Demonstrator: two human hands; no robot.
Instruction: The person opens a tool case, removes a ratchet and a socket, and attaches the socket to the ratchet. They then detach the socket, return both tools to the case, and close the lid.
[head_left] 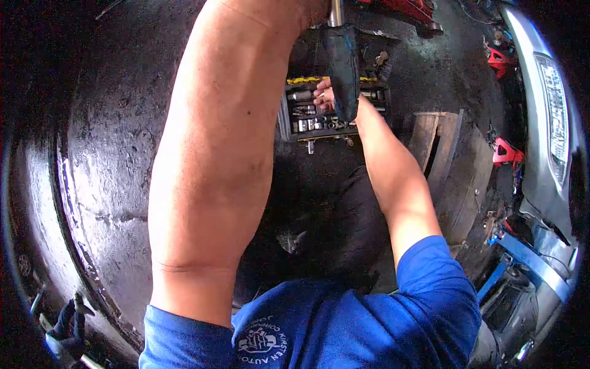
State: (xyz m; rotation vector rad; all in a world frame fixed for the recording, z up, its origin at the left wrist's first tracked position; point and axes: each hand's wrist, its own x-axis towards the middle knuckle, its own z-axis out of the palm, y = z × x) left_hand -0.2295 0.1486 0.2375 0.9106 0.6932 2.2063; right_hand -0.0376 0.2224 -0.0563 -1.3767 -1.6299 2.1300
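My left arm rises to the top edge, where only the wrist and part of my left hand [309,11] show. Its fingers are out of the frame. From that hand hangs a black-handled tool [342,71] with a shiny metal shaft, close to the camera. Farther down, my right hand [325,95] is over an open socket set case [287,126], its fingers apart and slightly bent. The black handle covers part of that hand and the case's middle. Several chrome sockets [310,125] lie in the case, along with longer pieces in the compartments above them.
Right of the case lies a worn wooden block [425,138]. Red jack stands [507,152] and a blue metal frame [534,264] stand near a silver car's bumper [528,123]. A red jack [405,9] is at the top. The dark floor [123,154] looks wet.
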